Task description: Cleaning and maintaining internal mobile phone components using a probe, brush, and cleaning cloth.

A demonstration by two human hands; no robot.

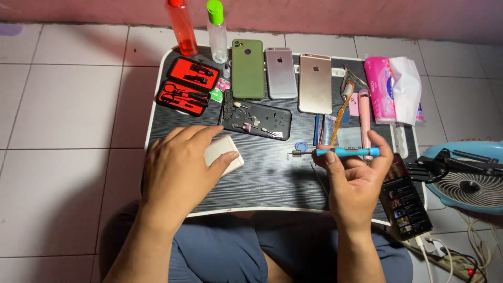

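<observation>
Left hand: the left hand [181, 165] lies palm down on the tray table [272, 181], fingers curled over a white block [226, 153] and gripping it; the block rests on the table surface.
Right hand: the right hand [356, 178] is raised above the right part of the table, palm up, thumb and fingers pinching a blue screwdriver [343, 152].
Screwdriver: held level, metal tip pointing left, just above the table.
Open phone: a dark phone frame [255, 120] with small parts lying inside sits at mid table, just beyond the white block.
Phones, back row: a green phone [248, 68], a silver phone [281, 73] and a gold phone [315, 84] lie face down side by side.
Tool case: a red and black case [186, 86] lies open at the left rear corner.
Bottles: a red bottle [182, 26] and a clear bottle with a green cap [217, 31] stand at the rear edge.
Right side: a toothbrush [341, 112], a pink tool [364, 120] and a pink tissue pack [385, 89] lie near the right hand.
Lit phone: a phone with a lit screen [406, 202] rests by the right edge, next to the right wrist.
Fan: a blue fan [466, 181] lies on the tiled floor, right of the table.
</observation>
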